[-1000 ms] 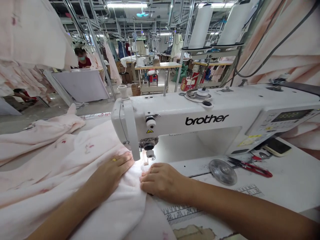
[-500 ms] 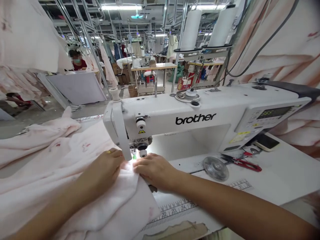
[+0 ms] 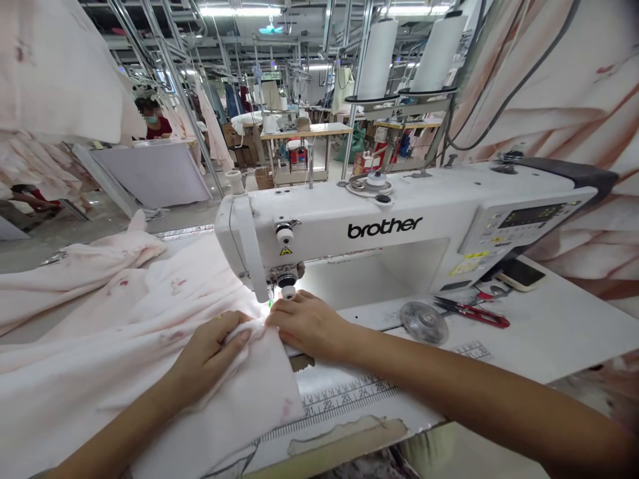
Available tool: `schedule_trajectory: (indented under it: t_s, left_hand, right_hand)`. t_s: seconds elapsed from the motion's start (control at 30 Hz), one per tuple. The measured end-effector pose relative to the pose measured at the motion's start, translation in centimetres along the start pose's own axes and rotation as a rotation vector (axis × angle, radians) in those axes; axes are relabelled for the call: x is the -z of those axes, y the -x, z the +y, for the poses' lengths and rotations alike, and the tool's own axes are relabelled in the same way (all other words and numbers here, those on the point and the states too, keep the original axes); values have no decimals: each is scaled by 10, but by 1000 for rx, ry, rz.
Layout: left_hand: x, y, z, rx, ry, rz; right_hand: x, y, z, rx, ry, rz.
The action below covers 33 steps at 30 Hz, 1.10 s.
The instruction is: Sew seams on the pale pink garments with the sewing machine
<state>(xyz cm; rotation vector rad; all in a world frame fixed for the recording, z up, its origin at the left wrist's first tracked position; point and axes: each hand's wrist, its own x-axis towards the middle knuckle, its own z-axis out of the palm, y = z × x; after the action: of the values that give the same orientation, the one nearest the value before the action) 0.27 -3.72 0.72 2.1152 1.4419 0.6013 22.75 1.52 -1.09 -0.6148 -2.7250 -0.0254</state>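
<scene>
Pale pink fabric (image 3: pixel 150 319) with small reddish prints spreads over the left of the sewing table and runs up to the needle area of a white sewing machine (image 3: pixel 319 219). My left hand (image 3: pixel 212 352) pinches a fold of this fabric just in front of the presser foot, thumb pressed against the fingers. Close to the needle, on its right side, my right hand (image 3: pixel 309 326) has its fingers bent together on the fabric edge. The machine's lamp lights the spot between both hands. The fingertips of the right hand are partly hidden by glare and cloth.
Red-handled thread snips (image 3: pixel 474 313), a clear round dish (image 3: pixel 424 322) and a phone (image 3: pixel 522 274) lie right of the machine. A ruler strip (image 3: pixel 344 397) runs along the table front. Thread cones (image 3: pixel 379 60) stand behind. A person (image 3: pixel 154 123) sits far left.
My left hand has drawn back toward me and lower, now pinching up a fold of fabric. My right hand stays by the needle. The view has shifted slightly.
</scene>
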Motion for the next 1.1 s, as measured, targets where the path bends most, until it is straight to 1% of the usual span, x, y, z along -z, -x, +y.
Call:
schedule_trajectory:
  t_s: [0.07, 0.17, 0.23, 0.3, 0.37, 0.53, 0.63, 0.73, 0.87, 1.0, 1.1]
  left_hand:
    - [5, -1, 6, 27, -7, -23]
    - [13, -2, 19, 96, -71, -38]
    - [17, -3, 27, 102, -155, -5]
    - [17, -3, 34, 71, -230, 50]
    - [12, -4, 38, 62, -242, 98]
    - [-14, -6, 39, 179, -143, 114]
    - [-27, -7, 36, 260, -219, 145]
    - [-31, -7, 34, 304, -291, 158]
    - [-31, -3, 31, 255, -321, 150]
    - [-31, 0, 30, 175, -341, 185]
    - [-32, -1, 31, 142, -318, 184]
  right_hand:
    - [-1, -3, 2, 59, 71, -25]
    - [2, -4, 7, 192, 106, -59]
    - [6, 0, 10, 280, 124, -84]
    - [10, 4, 11, 318, 129, -99]
    - [12, 10, 11, 306, 116, -99]
    - [12, 22, 13, 195, 1, -73]
    - [14, 23, 15, 175, -72, -79]
    - [15, 23, 18, 190, -73, -90]
    - [16, 23, 19, 189, -83, -91]
    - [15, 23, 19, 194, -60, -90]
    - [16, 23, 18, 206, -45, -91]
